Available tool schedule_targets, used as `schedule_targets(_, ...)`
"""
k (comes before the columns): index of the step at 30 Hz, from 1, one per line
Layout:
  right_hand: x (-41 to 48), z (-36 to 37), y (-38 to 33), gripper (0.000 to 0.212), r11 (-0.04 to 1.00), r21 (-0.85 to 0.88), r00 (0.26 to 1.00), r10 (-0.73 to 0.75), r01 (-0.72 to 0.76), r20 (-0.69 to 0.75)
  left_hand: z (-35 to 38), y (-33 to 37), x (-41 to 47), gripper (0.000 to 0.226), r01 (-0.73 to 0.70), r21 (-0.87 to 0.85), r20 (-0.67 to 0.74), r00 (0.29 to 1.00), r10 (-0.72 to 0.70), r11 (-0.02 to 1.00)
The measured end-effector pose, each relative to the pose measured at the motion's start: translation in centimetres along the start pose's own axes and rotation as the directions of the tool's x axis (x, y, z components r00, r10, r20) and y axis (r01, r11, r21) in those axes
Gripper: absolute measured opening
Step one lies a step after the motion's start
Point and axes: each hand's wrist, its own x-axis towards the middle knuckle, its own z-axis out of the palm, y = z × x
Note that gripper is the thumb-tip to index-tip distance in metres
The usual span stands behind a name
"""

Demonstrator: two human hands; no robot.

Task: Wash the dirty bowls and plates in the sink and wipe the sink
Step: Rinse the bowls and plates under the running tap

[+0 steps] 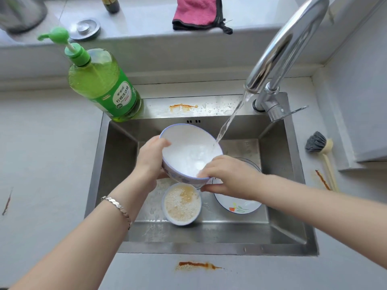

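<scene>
1. Soap bottle [102, 80]: beyond and left of the left hand, standing on the back corner of the sink [209, 249]. Risk: a swung forearm could knock it into the basin.
2. Left hand [150, 162]: grips the white bowl [188, 151] at its left rim, thumb inside.
3. White bowl: held tilted above the basin between the 2 hands, with water pooling inside. Risk: wet glaze is likely slick, and a slip would drop it onto the crockery below and could chip it.
4. Dirty bowl [181, 204]: on the sink floor just below both hands, full of cloudy, foamy brown water, not yet washed. Risk: it lies right under the held bowl, so runoff could overflow it and spread the grime.
5. Right hand [228, 176]: fingers curled over the white bowl's near rim, holding it.
6. Plate [236, 206]: on the sink floor under the right hand, partly hidden. Another rim shows beyond it; I cannot tell whether that is a 2nd plate.
7. Water stream [228, 122]: falls from the tap [289, 45], beyond the right hand, and lands at the white bowl's far-right rim. Risk: hitting so near the edge, it may spray onto the bench [41, 143].
8. Brush [318, 143]: on the bench, well right of the right hand, unused.
</scene>
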Motion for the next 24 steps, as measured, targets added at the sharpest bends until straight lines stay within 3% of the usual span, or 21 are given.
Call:
schedule_targets(2,-0.8,0.7,-0.6,0.031,0.979,0.196,0.96,0.098,-0.047,-0.262,0.0,0.1,-0.1,0.016,0.12,-0.002,0.058,0.991,-0.12,0.993)
schedule_targets(4,-1.0,0.9,-1.3,0.033,0.905,0.41,0.914,0.256,-0.112,-0.315,-0.2,0.2,-0.2,0.035,0.186,0.084,0.16,0.967,-0.198,0.979)
schedule_targets(5,-1.2,0.9,-1.3,0.03,0.801,0.575,0.895,0.367,-0.165,-0.254,-0.4,0.3,-0.2,0.044,0.176,0.156,0.211,0.955,-0.207,0.972)
schedule_targets(7,-1.1,0.7,-1.1,0.019,0.381,0.903,0.83,0.556,-0.2,-0.051,-0.6,0.3,-0.2,0.054,0.09,0.276,0.243,0.957,-0.16,0.957)
schedule_targets(9,-1.0,1.0,-0.1,0.052,0.032,0.988,0.765,0.637,-0.149,0.095,-0.9,-0.1,0.5,0.058,-0.044,0.399,0.161,0.987,-0.022,0.916)
schedule_targets(11,-0.5,1.0,0.2,0.086,-0.213,0.975,0.751,0.635,-0.055,0.181,-1.1,-0.8,1.5,0.062,-0.099,0.393,0.089,0.994,0.069,0.914)
schedule_targets(13,-0.2,1.1,0.4,0.094,-0.369,0.929,0.755,0.602,-0.027,0.26,-0.9,-1.3,1.7,0.063,-0.005,0.2,0.116,0.993,-0.019,0.98)
schedule_targets(16,-0.7,1.1,0.4,0.087,-0.475,0.88,0.793,0.531,-0.014,0.299,0.0,-1.6,1.4,0.057,0.159,-0.067,0.295,0.946,-0.133,0.985)
schedule_targets(19,-1.9,0.8,1.0,0.083,-0.482,0.876,0.78,0.535,-0.035,0.325,1.2,-2.0,1.0,0.034,0.216,-0.134,0.363,0.919,-0.155,0.967)
schedule_targets(21,-2.9,0.6,2.2,0.081,-0.421,0.904,0.714,0.61,-0.078,0.345,2.2,-2.2,0.8,0.025,0.251,-0.139,0.391,0.903,-0.18,0.958)
schedule_targets(24,-4.6,0.0,3.5,0.051,-0.279,0.949,0.623,0.719,-0.147,0.308,3.9,-2.3,0.5,0.019,0.272,-0.121,0.428,0.882,-0.197,0.955)
